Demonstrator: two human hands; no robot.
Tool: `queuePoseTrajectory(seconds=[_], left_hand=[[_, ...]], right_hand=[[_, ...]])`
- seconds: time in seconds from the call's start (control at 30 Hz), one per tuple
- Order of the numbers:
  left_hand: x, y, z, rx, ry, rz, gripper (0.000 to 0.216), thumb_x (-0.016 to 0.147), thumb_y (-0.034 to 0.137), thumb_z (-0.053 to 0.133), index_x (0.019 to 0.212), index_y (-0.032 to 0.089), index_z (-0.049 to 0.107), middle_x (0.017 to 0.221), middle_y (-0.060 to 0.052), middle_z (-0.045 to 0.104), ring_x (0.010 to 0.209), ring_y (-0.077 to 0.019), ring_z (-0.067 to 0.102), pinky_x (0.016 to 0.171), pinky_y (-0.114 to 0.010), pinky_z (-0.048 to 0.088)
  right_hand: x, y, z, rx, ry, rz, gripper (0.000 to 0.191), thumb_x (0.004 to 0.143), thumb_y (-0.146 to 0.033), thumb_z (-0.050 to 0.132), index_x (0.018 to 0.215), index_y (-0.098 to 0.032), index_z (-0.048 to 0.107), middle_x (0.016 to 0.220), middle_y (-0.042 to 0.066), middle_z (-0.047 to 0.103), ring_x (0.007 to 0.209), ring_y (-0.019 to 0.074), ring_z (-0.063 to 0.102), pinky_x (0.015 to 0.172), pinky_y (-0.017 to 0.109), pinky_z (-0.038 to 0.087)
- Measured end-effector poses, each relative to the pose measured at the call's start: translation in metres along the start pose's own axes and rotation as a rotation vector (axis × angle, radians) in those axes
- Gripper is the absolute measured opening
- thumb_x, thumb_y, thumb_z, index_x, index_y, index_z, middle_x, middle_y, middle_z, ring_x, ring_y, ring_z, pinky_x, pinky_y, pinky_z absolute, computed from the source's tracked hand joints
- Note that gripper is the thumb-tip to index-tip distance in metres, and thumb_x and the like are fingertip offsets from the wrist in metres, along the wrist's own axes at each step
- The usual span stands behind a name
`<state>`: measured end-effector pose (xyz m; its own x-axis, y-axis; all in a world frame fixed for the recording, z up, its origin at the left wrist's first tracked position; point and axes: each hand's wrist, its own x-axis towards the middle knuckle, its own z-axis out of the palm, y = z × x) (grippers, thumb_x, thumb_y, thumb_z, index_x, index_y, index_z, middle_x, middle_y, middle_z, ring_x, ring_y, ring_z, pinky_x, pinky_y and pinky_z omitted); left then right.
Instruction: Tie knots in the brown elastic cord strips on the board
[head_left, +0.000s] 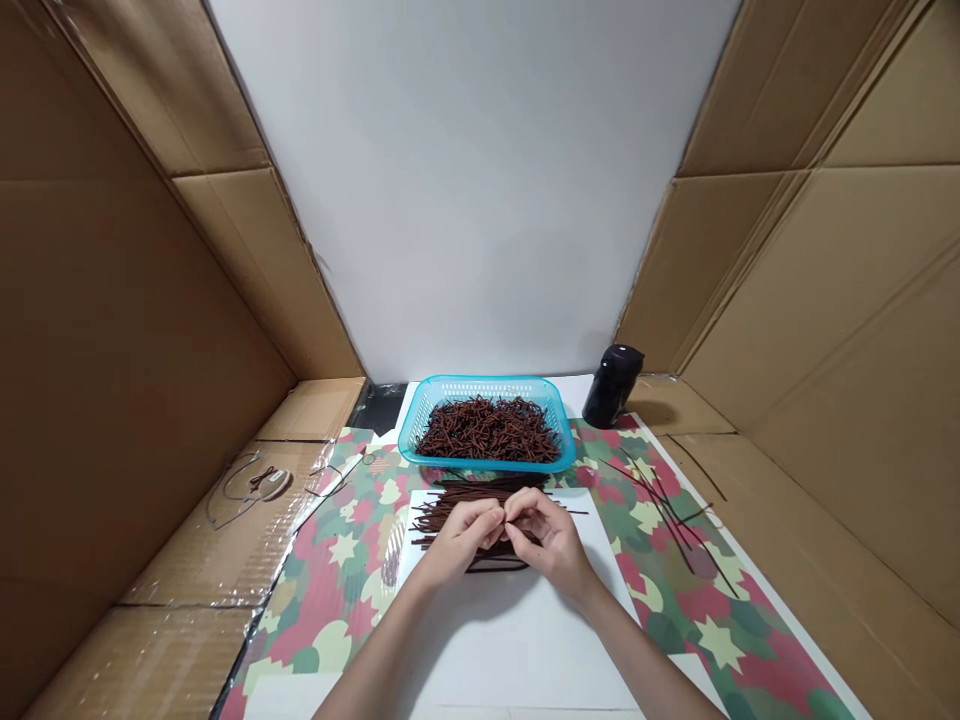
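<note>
My left hand (463,537) and my right hand (550,538) meet fingertip to fingertip over a white sheet (517,640). Both are closed in a pinch on a thin dark brown strand (504,522) between them. Under and behind the hands lies a pile of long dark brown strands (465,497) on the sheet. Just beyond stands a turquoise plastic basket (420,420) filled with short brown pieces (487,428).
A camouflage-patterned mat (337,560) covers the work surface. Loose long strands (667,510) lie on it at the right. A black container (611,383) stands at the back right. Cardboard walls close in both sides; wire loops (247,485) lie on the left cardboard.
</note>
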<state>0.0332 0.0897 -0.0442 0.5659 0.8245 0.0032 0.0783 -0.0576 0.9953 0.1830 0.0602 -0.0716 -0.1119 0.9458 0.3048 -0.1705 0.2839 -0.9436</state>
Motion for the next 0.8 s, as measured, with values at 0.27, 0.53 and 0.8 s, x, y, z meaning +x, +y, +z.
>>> queuePoseTrajectory(seconds=[0.27,0.53,0.8], left_hand=[[0.006,-0.006,-0.012,-0.049,0.29,0.033,0.049,0.091,0.052,0.028,0.053,0.02,0.029,0.052,0.006,0.022,0.048,-0.0108,0.02,0.048,-0.027,0.019],[0.008,-0.007,-0.014,-0.033,0.404,0.019,0.051,0.089,0.058,0.029,0.054,0.021,0.029,0.051,0.007,0.021,0.044,-0.0092,0.019,0.045,-0.025,0.017],[0.008,-0.007,-0.015,0.248,0.33,0.032,0.043,0.09,0.047,0.037,0.057,0.019,0.039,0.056,0.004,0.036,0.054,-0.0127,0.036,0.054,-0.025,0.028]], right_hand=[[0.005,-0.01,-0.02,-0.084,-0.207,0.127,0.006,0.072,-0.02,0.07,0.073,-0.018,0.065,0.069,0.002,0.063,0.061,0.0158,0.06,0.055,0.026,0.05],[0.014,0.002,-0.015,-0.189,0.135,0.019,0.04,0.088,-0.029,0.053,0.127,-0.027,0.044,0.134,0.01,0.045,0.101,0.0189,0.06,0.082,0.032,0.052],[0.014,0.002,-0.029,-0.452,0.258,-0.009,0.015,0.087,-0.028,0.053,0.1,-0.021,0.056,0.097,0.006,0.058,0.062,0.0133,0.053,0.055,0.026,0.045]])
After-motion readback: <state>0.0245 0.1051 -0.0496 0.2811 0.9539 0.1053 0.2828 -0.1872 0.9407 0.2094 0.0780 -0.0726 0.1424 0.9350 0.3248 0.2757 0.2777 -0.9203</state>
